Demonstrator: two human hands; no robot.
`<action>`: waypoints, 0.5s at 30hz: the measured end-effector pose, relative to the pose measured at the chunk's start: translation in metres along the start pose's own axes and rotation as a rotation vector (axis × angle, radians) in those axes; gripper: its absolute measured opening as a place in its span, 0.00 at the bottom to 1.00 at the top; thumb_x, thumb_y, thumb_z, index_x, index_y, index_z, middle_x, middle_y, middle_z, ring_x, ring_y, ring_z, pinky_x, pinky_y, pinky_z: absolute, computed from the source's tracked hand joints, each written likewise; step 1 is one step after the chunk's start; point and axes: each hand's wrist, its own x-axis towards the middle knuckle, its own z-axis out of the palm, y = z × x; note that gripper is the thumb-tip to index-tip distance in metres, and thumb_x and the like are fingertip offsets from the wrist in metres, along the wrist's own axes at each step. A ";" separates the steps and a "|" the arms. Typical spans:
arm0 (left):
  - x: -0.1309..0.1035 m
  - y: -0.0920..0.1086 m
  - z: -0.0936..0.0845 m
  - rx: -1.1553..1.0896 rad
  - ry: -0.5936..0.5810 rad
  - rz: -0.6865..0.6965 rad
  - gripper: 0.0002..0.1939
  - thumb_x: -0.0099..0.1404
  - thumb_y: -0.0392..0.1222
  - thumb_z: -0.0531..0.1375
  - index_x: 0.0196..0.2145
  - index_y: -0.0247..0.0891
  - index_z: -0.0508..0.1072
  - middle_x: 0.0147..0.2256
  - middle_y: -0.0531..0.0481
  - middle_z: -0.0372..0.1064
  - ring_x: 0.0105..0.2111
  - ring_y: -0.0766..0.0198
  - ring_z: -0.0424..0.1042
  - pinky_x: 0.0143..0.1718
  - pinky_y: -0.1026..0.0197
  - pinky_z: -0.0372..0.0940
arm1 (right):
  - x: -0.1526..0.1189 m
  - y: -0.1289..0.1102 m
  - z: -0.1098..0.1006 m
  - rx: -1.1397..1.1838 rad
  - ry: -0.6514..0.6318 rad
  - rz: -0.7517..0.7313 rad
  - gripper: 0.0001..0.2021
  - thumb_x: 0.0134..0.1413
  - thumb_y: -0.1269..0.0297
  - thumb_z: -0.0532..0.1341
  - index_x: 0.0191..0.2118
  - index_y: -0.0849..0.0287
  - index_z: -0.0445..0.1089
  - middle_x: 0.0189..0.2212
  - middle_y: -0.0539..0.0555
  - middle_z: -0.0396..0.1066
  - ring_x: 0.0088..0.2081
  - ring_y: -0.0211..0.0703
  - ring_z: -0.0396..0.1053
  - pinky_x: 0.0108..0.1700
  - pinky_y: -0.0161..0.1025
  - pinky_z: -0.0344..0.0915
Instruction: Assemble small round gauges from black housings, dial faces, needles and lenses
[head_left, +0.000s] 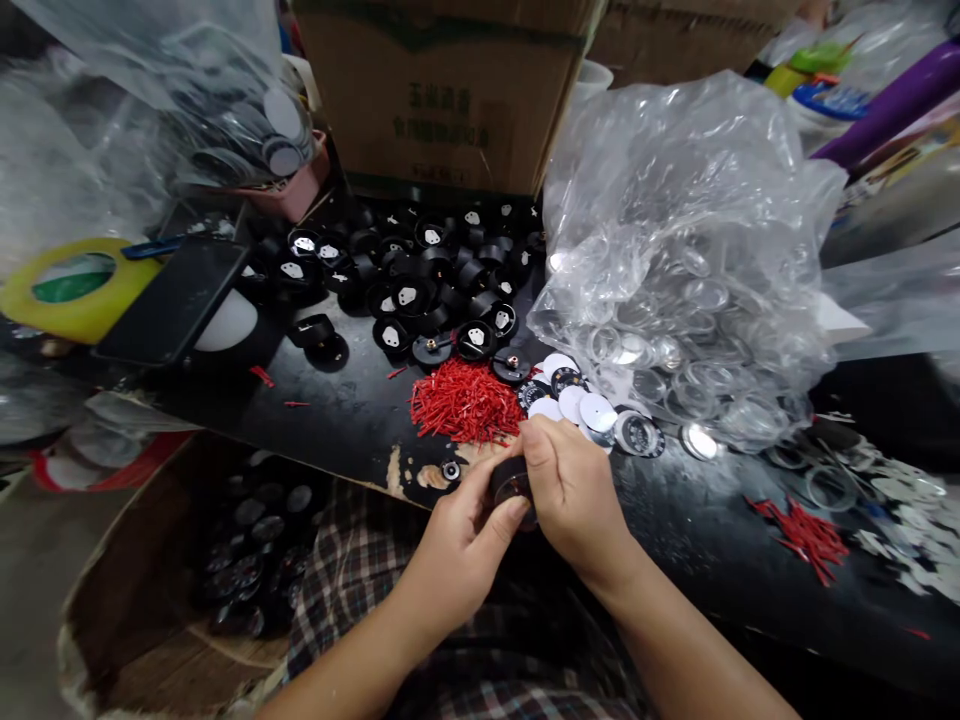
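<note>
A small round black gauge case (511, 480) is held up at the table's front edge, between both hands. My left hand (454, 545) wraps its fingers and thumb around the case's left side. Closed against the right side of the same case is my right hand (576, 490), with its fingers curled; what lies under them is hidden. Just beyond the hands is a heap of red pointers (469, 402). White and black printed dial discs (598, 412) lie to its right. A small metal-centred round part (450, 470) sits near the edge, left of the hands.
Many black cases (427, 280) spread across the back, before a cardboard box (442, 100). A plastic bag (690, 250) of clear rings stands right. More red pointers (802, 538) lie far right. At left are yellow tape (45, 315) and a phone (180, 300). A bin (112, 600) stands below.
</note>
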 end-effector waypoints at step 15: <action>0.011 0.015 -0.161 0.798 0.774 0.162 0.26 0.66 0.50 0.53 0.59 0.38 0.62 0.59 0.40 0.63 0.59 0.53 0.63 0.59 0.50 0.58 | -0.002 -0.015 0.010 0.236 -0.528 -0.078 0.12 0.65 0.62 0.51 0.30 0.56 0.65 0.29 0.50 0.70 0.34 0.43 0.66 0.41 0.43 0.58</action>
